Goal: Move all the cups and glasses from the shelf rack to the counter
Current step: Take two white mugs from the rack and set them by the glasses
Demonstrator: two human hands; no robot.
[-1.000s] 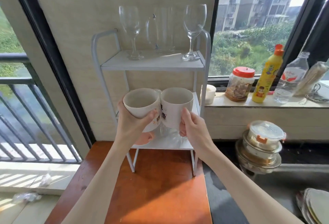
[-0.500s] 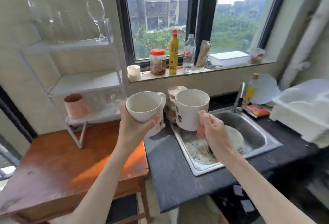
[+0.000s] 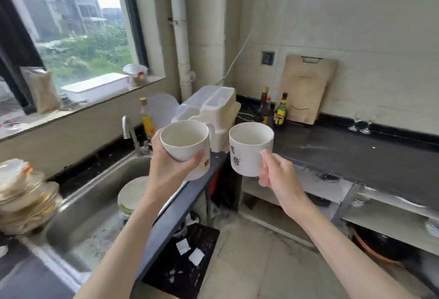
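I hold two white mugs in the air, side by side and upright, both empty. My left hand (image 3: 168, 168) wraps around the left mug (image 3: 185, 143), above the corner where the sink meets the counter edge. My right hand (image 3: 276, 173) grips the handle side of the right mug (image 3: 249, 148), which has printed characters on its side. The dark counter (image 3: 356, 154) stretches to the right behind the right mug. Two clear stemmed glasses (image 3: 361, 124) stand on it near the back wall. The shelf rack is out of view.
A steel sink (image 3: 95, 194) with a plate in it lies at lower left, with stacked dishes (image 3: 23, 194) beside it. A white plastic container (image 3: 209, 111), bottles (image 3: 273, 108) and a wooden cutting board (image 3: 306, 87) stand at the counter's back corner. Open shelves (image 3: 384, 215) sit under the counter.
My view has swung right, from the rack past the window and sink to the dark counter. Both mugs came along in my hands and have drawn slightly apart.
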